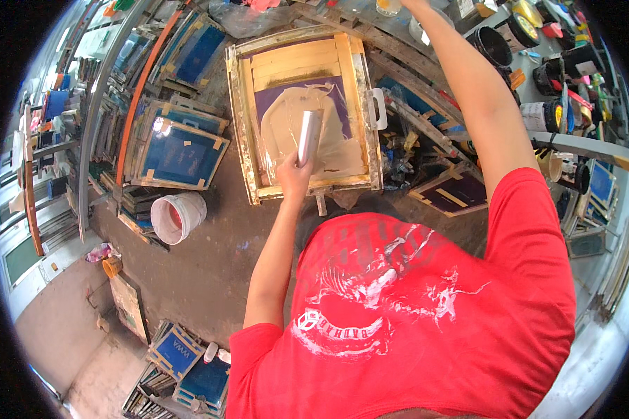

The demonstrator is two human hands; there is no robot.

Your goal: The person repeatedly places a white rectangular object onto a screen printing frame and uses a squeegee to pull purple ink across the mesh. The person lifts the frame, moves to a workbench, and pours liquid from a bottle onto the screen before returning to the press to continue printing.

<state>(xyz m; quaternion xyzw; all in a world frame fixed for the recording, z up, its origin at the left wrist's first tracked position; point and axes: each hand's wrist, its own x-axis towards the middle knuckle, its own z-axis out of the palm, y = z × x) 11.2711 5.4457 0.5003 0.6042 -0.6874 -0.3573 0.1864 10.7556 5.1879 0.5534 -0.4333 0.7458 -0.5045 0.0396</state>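
In my left hand (295, 178) is a silver metal squeegee (312, 129), gripped at its near end and tilted up. It is over a wooden screen-printing frame (242, 133) that stands in front of me. Cream ink (304, 115) lies smeared across the purple mesh (262, 98), and tan tape covers the frame's far part. My right arm reaches to the far right, where my right hand (411, 3) is mostly cut off by the upper edge. Close beside it is a clear cup (388, 6) with something yellowish in it; whether my fingers touch it does not show.
Blue screens (183, 155) lean in stacks at the left, near a white bucket (179, 218) on the floor. Ink tubs (516, 31) crowd a bench at the far right, behind a metal rail (583, 145). A dark screen (453, 192) rests low right of the frame.
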